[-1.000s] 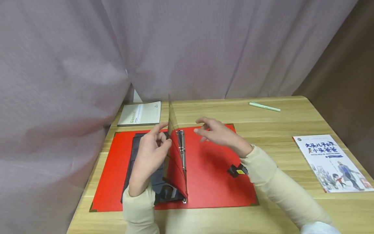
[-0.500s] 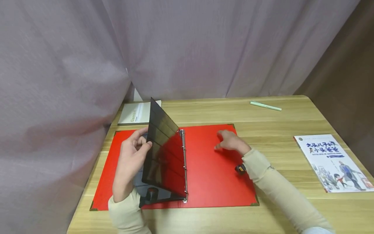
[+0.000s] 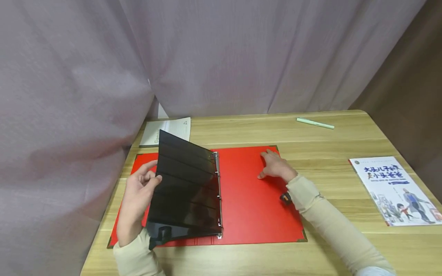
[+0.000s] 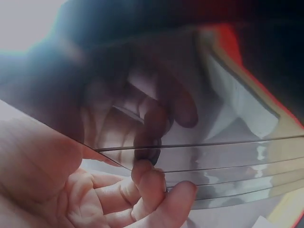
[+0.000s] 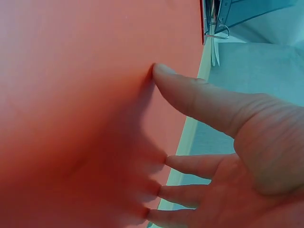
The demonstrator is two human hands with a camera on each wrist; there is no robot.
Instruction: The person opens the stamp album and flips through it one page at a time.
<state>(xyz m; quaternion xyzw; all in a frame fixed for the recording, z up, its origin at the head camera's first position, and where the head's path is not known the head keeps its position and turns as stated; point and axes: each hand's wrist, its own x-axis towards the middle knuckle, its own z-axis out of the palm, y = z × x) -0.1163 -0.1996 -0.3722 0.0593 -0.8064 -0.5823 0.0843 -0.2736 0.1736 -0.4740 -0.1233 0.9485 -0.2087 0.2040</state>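
Observation:
A red ring binder [image 3: 248, 214] lies spread flat on the table, its metal rings [image 3: 218, 186] running down the middle. My left hand [image 3: 132, 199] pinches the outer edge of a glossy black album page [image 3: 186, 188], which slants up from the rings over the binder's left side. In the left wrist view, fingers [image 4: 164, 209] curl at the page's edge and are mirrored in its shiny surface. On the right inside cover my right hand [image 3: 276, 168] rests with fingers spread. The right wrist view has the thumb [image 5: 190, 95] and fingertips touching the red surface.
Behind the binder on the left lies a pale notebook [image 3: 174, 128], partly covered by the raised page. A light green pen [image 3: 315, 123] is at the back right. A white picture book [image 3: 395, 191] lies at the right. Grey curtains [image 3: 221, 57] hang behind the wooden table [image 3: 262, 258].
My left hand has moved left and swung the black page from nearly upright down toward the left. My right hand has moved right, away from the rings, onto the red cover.

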